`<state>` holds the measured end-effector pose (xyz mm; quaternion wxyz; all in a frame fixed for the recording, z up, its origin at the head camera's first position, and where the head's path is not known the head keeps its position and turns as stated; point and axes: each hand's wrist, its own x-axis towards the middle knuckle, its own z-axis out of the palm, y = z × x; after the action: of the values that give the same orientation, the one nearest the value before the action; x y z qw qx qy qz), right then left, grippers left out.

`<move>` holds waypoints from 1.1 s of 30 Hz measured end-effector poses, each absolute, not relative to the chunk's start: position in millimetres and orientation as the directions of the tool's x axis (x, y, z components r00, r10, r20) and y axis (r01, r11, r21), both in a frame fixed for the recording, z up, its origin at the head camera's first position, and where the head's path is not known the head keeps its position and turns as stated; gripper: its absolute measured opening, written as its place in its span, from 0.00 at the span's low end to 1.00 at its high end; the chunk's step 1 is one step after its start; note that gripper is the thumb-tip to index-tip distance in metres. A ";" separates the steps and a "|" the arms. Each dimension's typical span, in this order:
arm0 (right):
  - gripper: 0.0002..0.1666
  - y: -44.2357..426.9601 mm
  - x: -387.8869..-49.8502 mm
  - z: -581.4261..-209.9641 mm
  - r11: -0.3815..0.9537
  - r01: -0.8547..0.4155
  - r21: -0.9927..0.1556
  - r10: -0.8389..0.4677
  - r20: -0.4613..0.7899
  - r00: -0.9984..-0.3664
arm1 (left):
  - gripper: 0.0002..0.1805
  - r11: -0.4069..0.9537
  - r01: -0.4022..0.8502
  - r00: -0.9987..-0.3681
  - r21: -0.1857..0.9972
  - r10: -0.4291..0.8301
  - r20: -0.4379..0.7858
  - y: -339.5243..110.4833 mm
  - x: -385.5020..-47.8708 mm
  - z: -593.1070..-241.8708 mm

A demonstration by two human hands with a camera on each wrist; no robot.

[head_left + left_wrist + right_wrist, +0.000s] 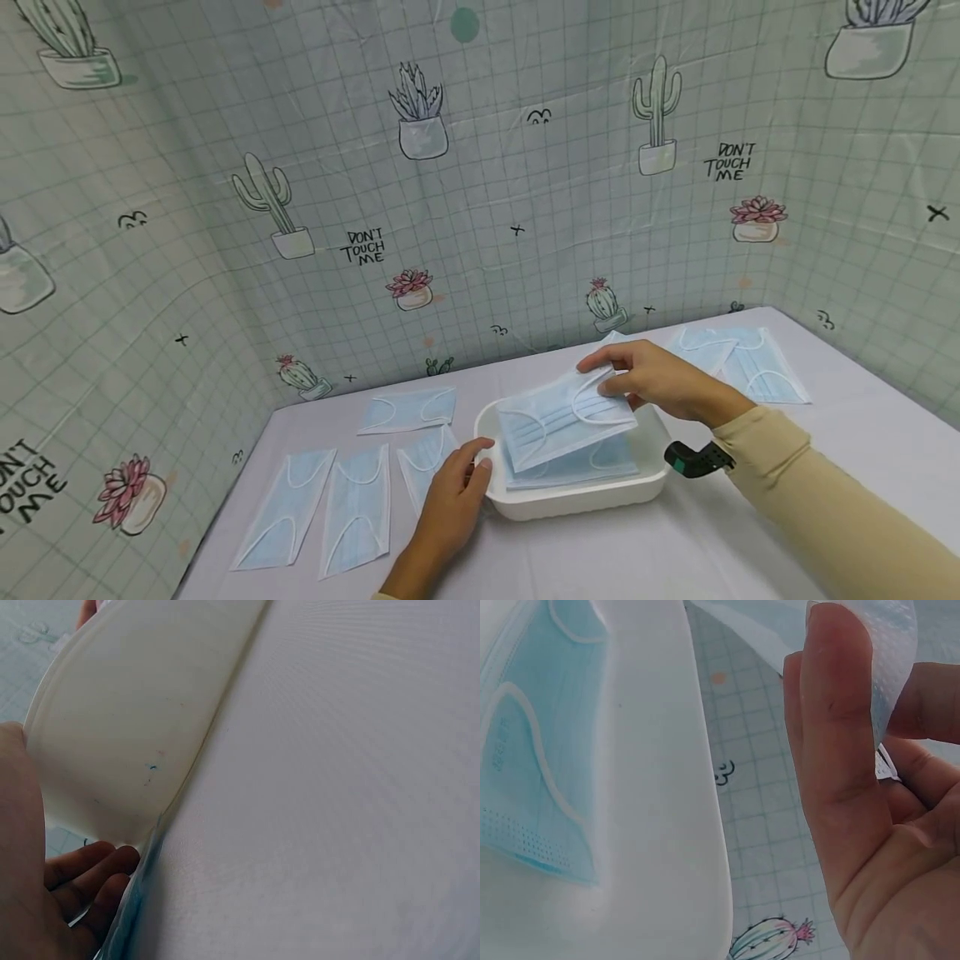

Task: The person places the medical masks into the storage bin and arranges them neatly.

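My right hand (663,379) pinches a light blue face mask (562,417) between thumb and fingers, holding it tilted above the white plastic tray (585,504). In the right wrist view the thumb (836,705) presses on one end of that mask. Other masks (547,750) lie inside the tray, partly covered by the held one in the head view. My left hand (453,492) holds the tray's left rim with thumb and index finger. The left wrist view shows its other fingers (90,877) loosely bent beside the tray's outer wall, near a mask's blue edge.
Several masks lie spread left of the tray, including one at the far left (288,508) and one behind (408,410). More masks (757,367) overlap at the back right. White cloth covers the table (735,533); a cactus-print curtain (487,183) stands around it.
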<state>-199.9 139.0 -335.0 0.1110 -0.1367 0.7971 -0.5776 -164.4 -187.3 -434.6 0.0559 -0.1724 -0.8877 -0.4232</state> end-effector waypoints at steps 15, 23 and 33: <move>0.25 124.6 -209.4 -335.8 0.390 -0.066 -0.919 -0.397 -0.103 -0.912 | 0.21 0.581 0.353 -0.935 0.734 0.256 0.247 -186.6 -165.1 -435.9; 0.23 120.1 -213.0 -337.1 0.448 -0.072 -0.891 -0.393 -0.124 -0.911 | 0.20 0.578 0.358 -0.933 0.733 0.260 0.251 -186.9 -164.8 -436.5; 0.22 120.6 -219.0 -339.7 0.562 -0.076 -0.824 -0.371 -0.169 -0.913 | 0.20 0.584 0.361 -0.932 0.727 0.257 0.256 -187.1 -165.3 -437.0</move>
<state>-219.0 120.6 -339.7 0.1638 -0.1288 0.8684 -0.4499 -165.3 -187.1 -437.0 0.0615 -0.1741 -0.8878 -0.4216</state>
